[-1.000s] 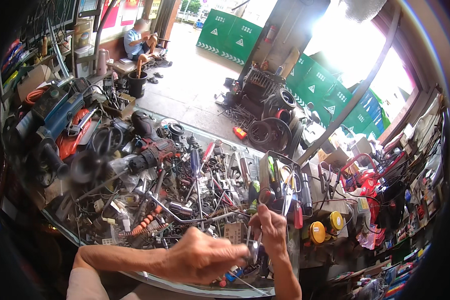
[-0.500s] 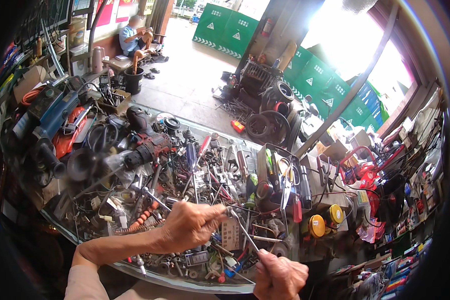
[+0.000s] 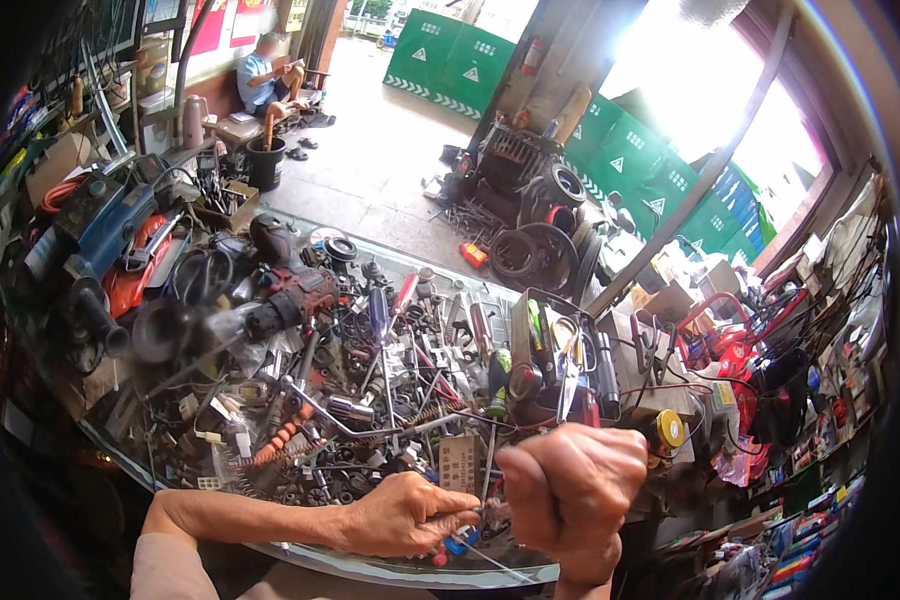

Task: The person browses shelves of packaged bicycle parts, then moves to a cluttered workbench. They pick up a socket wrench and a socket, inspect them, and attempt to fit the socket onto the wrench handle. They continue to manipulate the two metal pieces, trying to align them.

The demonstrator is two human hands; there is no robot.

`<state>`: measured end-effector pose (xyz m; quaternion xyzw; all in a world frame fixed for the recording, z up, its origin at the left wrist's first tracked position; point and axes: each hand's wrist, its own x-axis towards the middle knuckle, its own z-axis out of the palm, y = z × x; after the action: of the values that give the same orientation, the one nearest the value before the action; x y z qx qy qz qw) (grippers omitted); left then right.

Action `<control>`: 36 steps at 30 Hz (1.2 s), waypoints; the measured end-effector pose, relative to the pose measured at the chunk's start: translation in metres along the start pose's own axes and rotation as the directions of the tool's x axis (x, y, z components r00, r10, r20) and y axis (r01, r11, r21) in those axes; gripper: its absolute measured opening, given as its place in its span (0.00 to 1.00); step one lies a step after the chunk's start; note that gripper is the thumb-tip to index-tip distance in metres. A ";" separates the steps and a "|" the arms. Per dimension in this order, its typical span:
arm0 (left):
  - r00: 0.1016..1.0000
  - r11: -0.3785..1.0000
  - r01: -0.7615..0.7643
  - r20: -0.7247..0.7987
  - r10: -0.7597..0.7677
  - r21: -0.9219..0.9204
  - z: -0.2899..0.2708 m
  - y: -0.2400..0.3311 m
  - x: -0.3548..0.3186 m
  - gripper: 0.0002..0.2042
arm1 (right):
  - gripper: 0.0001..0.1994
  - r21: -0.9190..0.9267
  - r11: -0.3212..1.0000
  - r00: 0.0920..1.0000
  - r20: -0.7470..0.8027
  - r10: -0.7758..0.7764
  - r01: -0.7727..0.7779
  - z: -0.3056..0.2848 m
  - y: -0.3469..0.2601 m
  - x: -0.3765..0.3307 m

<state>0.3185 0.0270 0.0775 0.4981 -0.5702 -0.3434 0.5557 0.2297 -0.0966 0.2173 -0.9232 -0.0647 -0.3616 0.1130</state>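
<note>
My left hand (image 3: pixel 410 515) is closed low over the near edge of the bench, thumb and forefinger pinched together; what lies between them is too small to name. My right hand (image 3: pixel 578 495) is raised in a fist beside it, nearer to the camera. Whatever that fist holds is hidden behind the fingers. Between the hands lies a flat tan card (image 3: pixel 460 462) with printing. A screwdriver with a green and black handle (image 3: pixel 499 378) points its shaft down toward my left fingertips. A bent metal bar (image 3: pixel 345 428) rests beyond my left wrist.
Loose sockets, springs and tools cover the glass-topped bench (image 3: pixel 370 572). A red and black power drill (image 3: pixel 295 300) lies at the left. A metal box of tools with scissors (image 3: pixel 568 365) stands beyond my right hand, a yellow-lidded jar (image 3: pixel 670 428) beside it. A person (image 3: pixel 262 80) sits far back.
My right hand has come up and toward the camera; the metal rod it held no longer shows. My left hand has moved down toward the near edge, away from the rod's former tip.
</note>
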 end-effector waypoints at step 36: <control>0.920 0.961 0.118 0.393 -0.011 -0.249 -0.069 -0.002 0.018 0.15 | 0.13 0.756 -0.244 0.576 0.630 0.521 -0.607 0.023 0.075 -0.155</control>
<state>0.3883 0.0209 0.0913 0.3593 -0.6005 -0.5270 0.4822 0.1467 -0.1691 0.0829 -0.5363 0.1487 -0.0978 0.8251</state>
